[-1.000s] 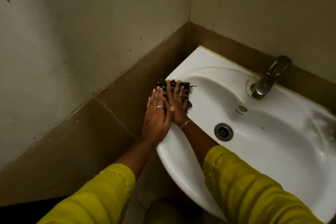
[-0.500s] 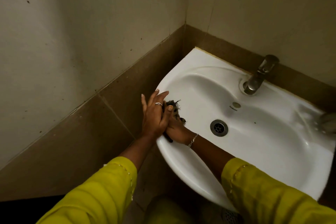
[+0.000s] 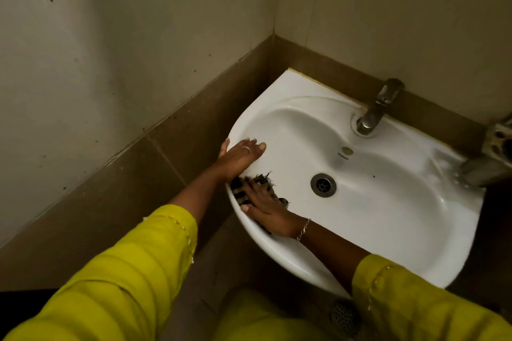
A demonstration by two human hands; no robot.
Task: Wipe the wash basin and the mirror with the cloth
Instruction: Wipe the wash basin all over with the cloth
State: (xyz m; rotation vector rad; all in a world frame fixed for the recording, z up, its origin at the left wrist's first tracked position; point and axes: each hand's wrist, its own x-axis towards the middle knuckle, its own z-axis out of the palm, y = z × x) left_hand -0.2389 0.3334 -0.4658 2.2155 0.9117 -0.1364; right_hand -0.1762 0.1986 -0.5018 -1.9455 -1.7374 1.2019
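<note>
A white wash basin (image 3: 388,216) hangs in the corner of the tiled walls. My right hand (image 3: 266,207) presses flat on a dark, frayed cloth (image 3: 241,191) on the basin's left front rim. My left hand (image 3: 239,156) rests flat on the rim just behind it, fingers spread, holding nothing. Most of the cloth is hidden under my right hand. No mirror is in view.
A metal tap (image 3: 376,108) stands at the back of the basin, and a drain (image 3: 323,185) sits in the bowl. A second metal fitting (image 3: 487,158) juts in at the right edge. A floor drain (image 3: 345,317) lies below the basin.
My right hand has slid the cloth along the left rim toward the front. My left hand has come off the right hand and now lies flat on the rim behind it.
</note>
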